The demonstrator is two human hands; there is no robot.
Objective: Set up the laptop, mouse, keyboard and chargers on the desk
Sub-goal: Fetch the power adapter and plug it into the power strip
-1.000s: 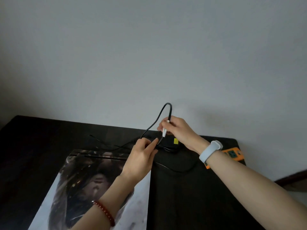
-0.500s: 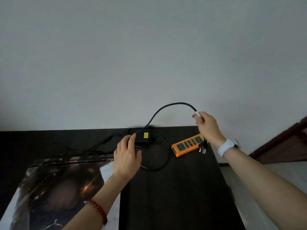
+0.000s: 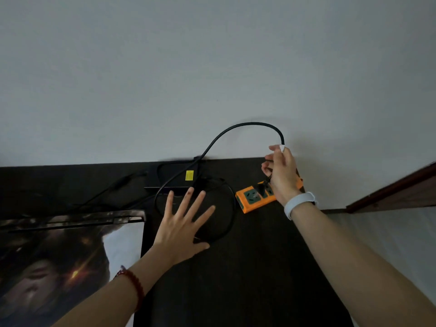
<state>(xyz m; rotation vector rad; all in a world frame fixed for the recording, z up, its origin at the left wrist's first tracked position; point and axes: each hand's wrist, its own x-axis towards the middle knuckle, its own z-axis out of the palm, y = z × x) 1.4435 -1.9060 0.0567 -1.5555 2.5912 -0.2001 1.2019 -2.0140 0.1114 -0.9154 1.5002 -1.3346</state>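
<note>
My right hand [image 3: 280,171] is closed around a black charger cable [image 3: 236,127] that arches up from the black power brick [image 3: 174,177] with a yellow sticker. The hand hovers right over the orange power strip [image 3: 253,200] at the desk's back right; a black plug seems to hang under the palm. My left hand [image 3: 182,226] is spread flat, fingers apart, over the dark desk [image 3: 247,267] just in front of the brick, on a loop of thin black cable. A closed laptop [image 3: 70,219] lies at the left on a printed desk mat [image 3: 59,267].
A grey wall stands directly behind the desk. Loose thin cables run from the brick toward the left rear. The desk's right edge drops to a pale floor, with a dark wooden skirting [image 3: 391,192] at the far right.
My right hand carried the cable end from near the brick rightwards to above the power strip. My left hand let go of the brick area and opened flat. The view swung right.
</note>
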